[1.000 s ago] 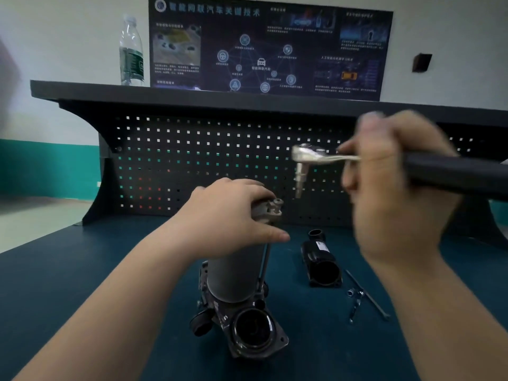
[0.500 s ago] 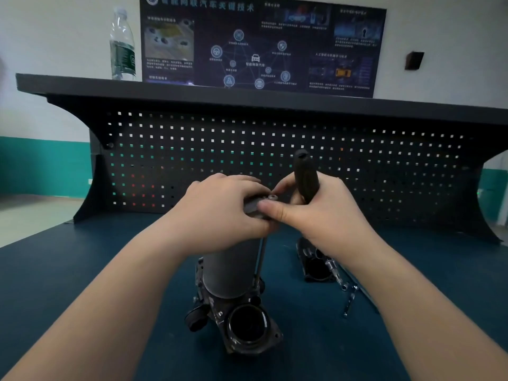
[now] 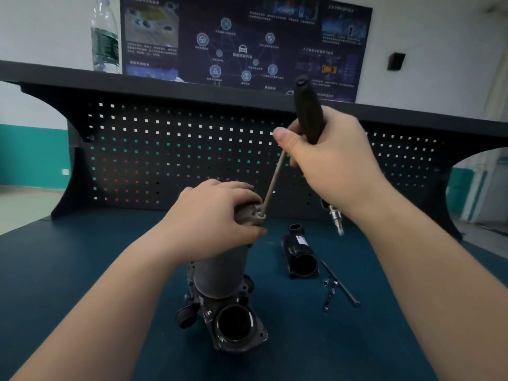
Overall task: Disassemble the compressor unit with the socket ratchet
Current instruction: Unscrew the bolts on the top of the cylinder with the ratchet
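A: What's at risk here?

B: The right hand (image 3: 334, 158), right of centre in the frame, is gripping the socket ratchet (image 3: 309, 116) by its black handle, and its fingers are also pinching a long bolt (image 3: 272, 182) that is coming out of the top of the compressor unit (image 3: 220, 273). Holding both at once, it could let one slip; the ratchet head is hanging low behind the wrist, over the worktop (image 3: 82, 257).

A: And the unit?

B: It is standing tilted at lower centre, the left hand (image 3: 217, 213) wrapping its fingers over the top end. If that hold loosens, the body could tip.

A: Any containers?

B: A water bottle (image 3: 105, 37) is standing on the shelf at upper left; I cannot tell its level. A black housing (image 3: 301, 257) is lying right of centre, its bore looking empty, with loose bolts (image 3: 336, 284) just beside it.
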### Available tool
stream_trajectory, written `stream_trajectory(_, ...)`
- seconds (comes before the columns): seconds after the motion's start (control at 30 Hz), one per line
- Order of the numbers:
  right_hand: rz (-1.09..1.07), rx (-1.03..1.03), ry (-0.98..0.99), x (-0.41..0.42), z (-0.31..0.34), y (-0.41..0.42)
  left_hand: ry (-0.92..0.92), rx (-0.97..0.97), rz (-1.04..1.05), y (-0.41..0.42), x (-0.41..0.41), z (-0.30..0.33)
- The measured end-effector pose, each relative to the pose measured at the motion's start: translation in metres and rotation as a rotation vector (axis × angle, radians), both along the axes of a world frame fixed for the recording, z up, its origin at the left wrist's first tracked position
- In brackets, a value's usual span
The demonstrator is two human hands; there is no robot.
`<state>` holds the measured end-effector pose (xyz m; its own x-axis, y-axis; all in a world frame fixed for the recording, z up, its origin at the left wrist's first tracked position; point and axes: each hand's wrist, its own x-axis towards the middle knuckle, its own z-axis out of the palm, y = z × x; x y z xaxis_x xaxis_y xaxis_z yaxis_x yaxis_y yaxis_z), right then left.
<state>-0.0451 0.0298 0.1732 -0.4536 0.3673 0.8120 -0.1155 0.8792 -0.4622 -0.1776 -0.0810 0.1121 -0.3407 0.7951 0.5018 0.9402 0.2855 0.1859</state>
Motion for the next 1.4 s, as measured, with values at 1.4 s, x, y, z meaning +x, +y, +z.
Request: stream_trajectory(1.4, -0.381, -1.675, 0.079, 0.057, -0.197, 0.188, -0.074, -0.125, -0.075, -0.002, -0.011, 0.007)
